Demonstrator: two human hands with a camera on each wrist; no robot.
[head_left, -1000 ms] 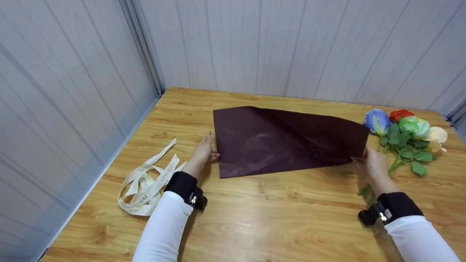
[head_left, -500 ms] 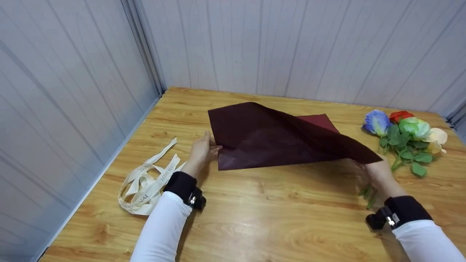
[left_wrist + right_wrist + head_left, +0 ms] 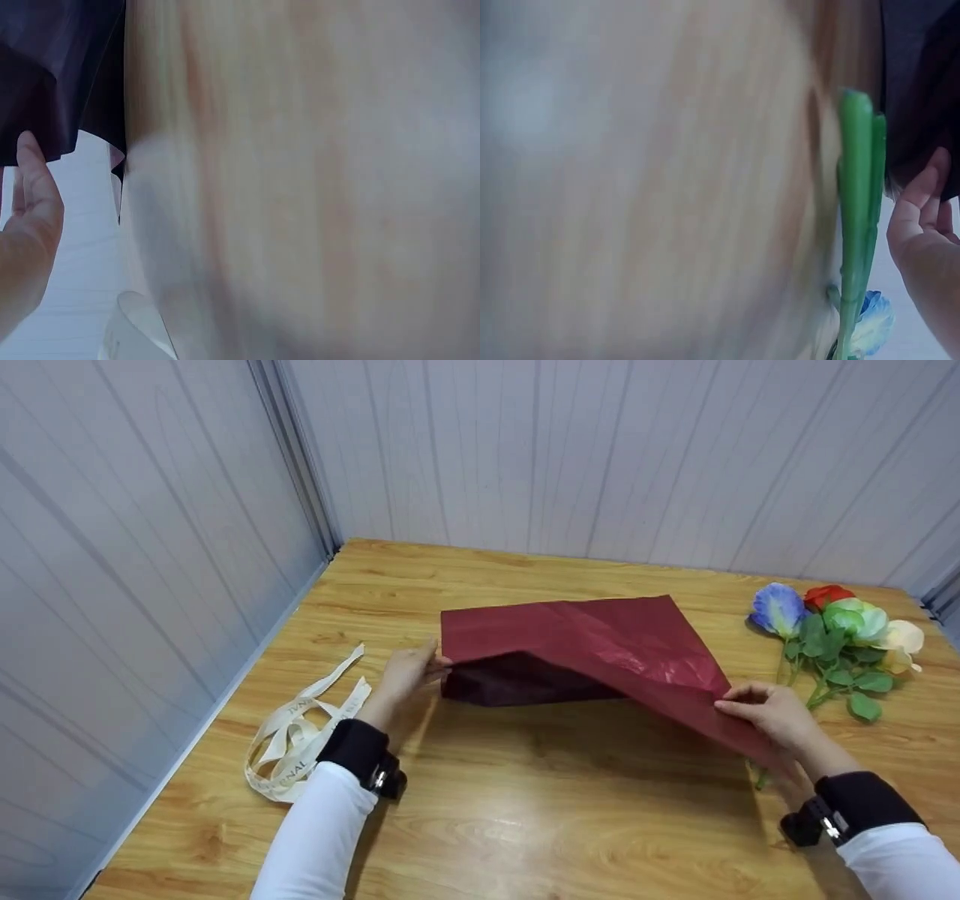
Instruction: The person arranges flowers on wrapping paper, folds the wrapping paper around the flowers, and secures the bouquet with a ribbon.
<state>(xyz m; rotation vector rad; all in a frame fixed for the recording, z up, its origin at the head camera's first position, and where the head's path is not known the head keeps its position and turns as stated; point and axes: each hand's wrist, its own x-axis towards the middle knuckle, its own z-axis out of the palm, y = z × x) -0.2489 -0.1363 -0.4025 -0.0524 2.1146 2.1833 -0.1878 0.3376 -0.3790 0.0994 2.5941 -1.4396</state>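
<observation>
A dark red sheet of wrapping paper (image 3: 630, 637) is held slightly above the wooden table, its near side folded and sagging, with a darker underside showing. At its left edge, my left hand (image 3: 405, 676) pinches the paper between thumb and fingers. My right hand (image 3: 780, 721) pinches the paper near its right corner, and a flap hangs down past the fingers. In the left wrist view the left hand (image 3: 34, 206) meets the dark paper (image 3: 45, 67). The right wrist view has the right hand (image 3: 926, 225) against the paper (image 3: 922, 82), beside green flower stems (image 3: 856, 187).
A cream printed ribbon (image 3: 296, 765) lies loosely looped on the table (image 3: 495, 825) beside the left forearm. Several artificial flowers lie at the right, among them a blue one (image 3: 778, 610) and a red one (image 3: 827, 596). Panelled walls (image 3: 562, 457) stand behind and to the left.
The paper's raised part has turned over and come down toward me, so its brighter red face now shows. My right hand has moved nearer and slightly right; the left hand has stayed at the left edge.
</observation>
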